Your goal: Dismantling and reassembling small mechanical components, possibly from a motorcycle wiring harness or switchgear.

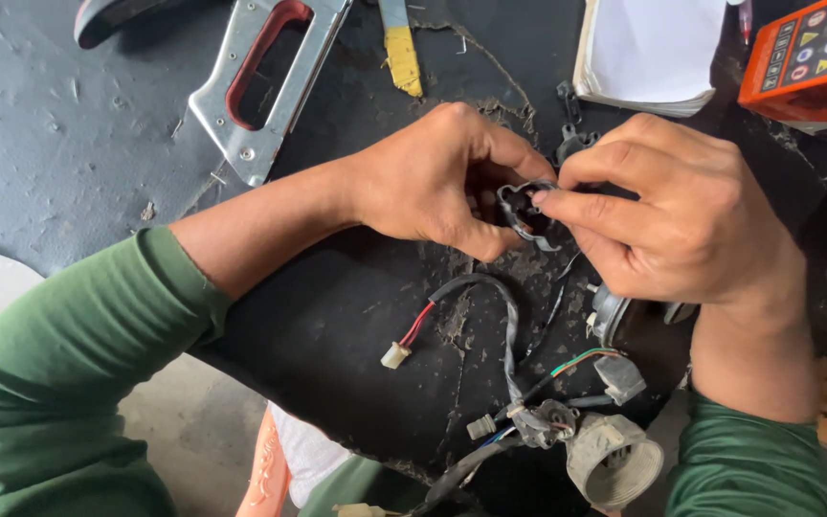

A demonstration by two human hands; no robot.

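My left hand [437, 182] and my right hand [677, 206] meet over a worn black work surface [69, 144]. Both pinch a small dark plastic switch housing [525, 208] between fingers and thumbs. Coloured wires show inside it. From it a grey sheathed wire harness [507, 335] hangs down, ending in a small white connector [394, 355] on red and black wires, plus other plugs [481, 427] lower down. Both arms wear green sleeves.
A metal staple gun with a red-lined handle [265, 81] lies at the top left. A yellow-tipped tool [401, 53], a white notebook [653, 48] and an orange box [811, 62] sit along the top. A pale round socket part [614, 460] hangs at the bottom.
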